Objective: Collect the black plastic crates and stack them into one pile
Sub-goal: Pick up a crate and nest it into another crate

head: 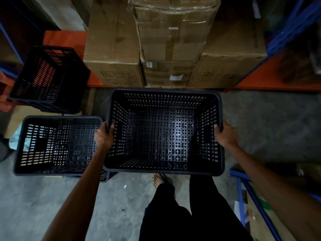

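Note:
I hold a black perforated plastic crate (165, 131) in the air in front of me, its open top facing up. My left hand (104, 136) grips its left rim and my right hand (225, 134) grips its right rim. To the left, a second black crate (57, 145) sits upright on the floor, close beside the held one. Another black crate (48, 77) stands tilted at the far left, behind it. Both of these are empty.
Stacked cardboard boxes (166, 46) fill the orange-and-blue shelf straight ahead. A blue rack frame (257, 206) with cardboard is at the lower right. My legs and a bare foot (159, 180) stand on the grey concrete floor (271, 122).

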